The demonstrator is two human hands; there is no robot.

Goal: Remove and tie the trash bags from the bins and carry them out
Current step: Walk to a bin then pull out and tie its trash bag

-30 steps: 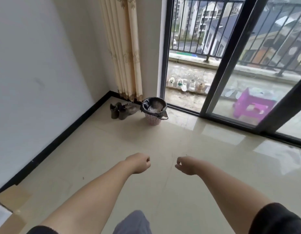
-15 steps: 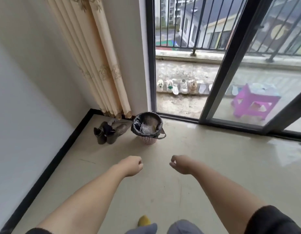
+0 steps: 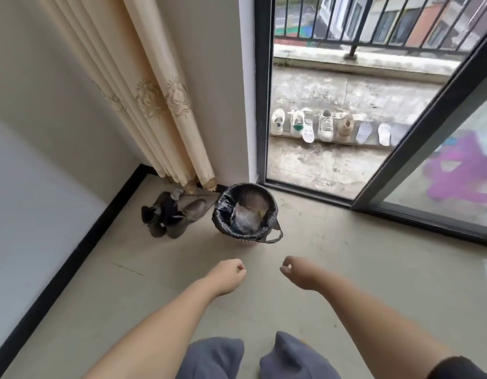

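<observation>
- Nearest: grey trouser knees (image 3: 291,356) are seen at bottom edge; both forearms are held out fwd over bare floor tile (image 3: 360,269).
- Left hand (image 3: 229,274): fingers are curled into a loose fist, nothing held, nothing touched; it is kept above floor, short of the bin.
- Right hand (image 3: 297,272): fingers curled, thumb and forefinger tips closed together in a small ring; nothing is seen between them, no contact w/ any object.
- Next out: small bin (image 3: 246,243) is stood on floor by the corner, near the sliding door frame (image 3: 417,149). Black trash bag (image 3: 223,214) is folded over its rim, w/ crumpled rubbish inside; a bag handle loop (image 3: 275,237) is hung out on the right side.
- Dark boots (image 3: 168,214) are lying just beside the bin on the left; curtain (image 3: 155,105) is hung behind them.
- Farthest: row of shoes (image 3: 319,127) on the balcony, purple stool (image 3: 461,170) behind the glass.
- Risks (judged): a light bin could be lifted or tipped w/ the bag if it isn't steadied; thin film may be torn if pulled at one edge only; rubbish could be spilt before the top is gathered; boots may be knocked on approach.
</observation>
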